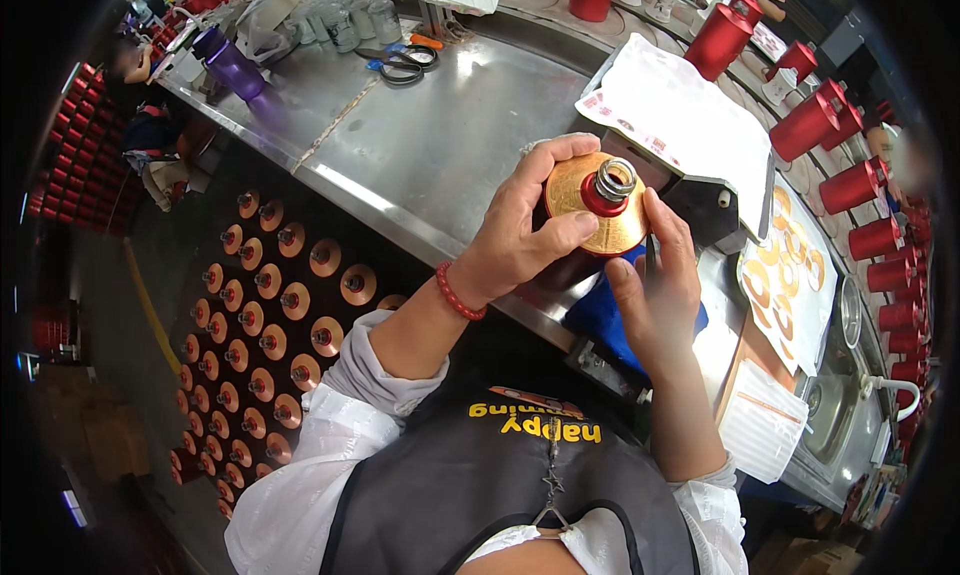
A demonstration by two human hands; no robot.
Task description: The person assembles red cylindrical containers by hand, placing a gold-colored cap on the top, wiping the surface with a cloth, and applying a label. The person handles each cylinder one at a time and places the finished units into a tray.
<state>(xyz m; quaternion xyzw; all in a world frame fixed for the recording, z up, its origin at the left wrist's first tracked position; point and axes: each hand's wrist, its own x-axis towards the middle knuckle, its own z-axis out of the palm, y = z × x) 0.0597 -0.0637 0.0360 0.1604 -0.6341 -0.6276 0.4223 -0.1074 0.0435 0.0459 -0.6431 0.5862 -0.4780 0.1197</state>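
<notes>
Between my hands is a red bottle with a gold ring-shaped label (pixel 622 235) around its shoulder and an uncapped clear neck (pixel 615 179). My left hand (pixel 522 225) wraps the bottle's left side, its thumb pressed flat on the gold label and its fingers over the far edge. On the other side, my right hand (pixel 662 293) rests its fingertips and thumb against the bottle's right edge, and part of this hand is blurred. Below the bottle lies a blue cloth (pixel 610 320), partly covered by my hands.
Steel table (pixel 440 140) ahead, with scissors (pixel 405 65) and a purple bottle (pixel 232 65). Gold ring labels (pixel 783 275) lie on a sheet at right. Red bottles (pixel 810 123) line a conveyor beyond. Several gold-shouldered bottles (pixel 268 280) stand at lower left. Sink (pixel 830 415) at far right.
</notes>
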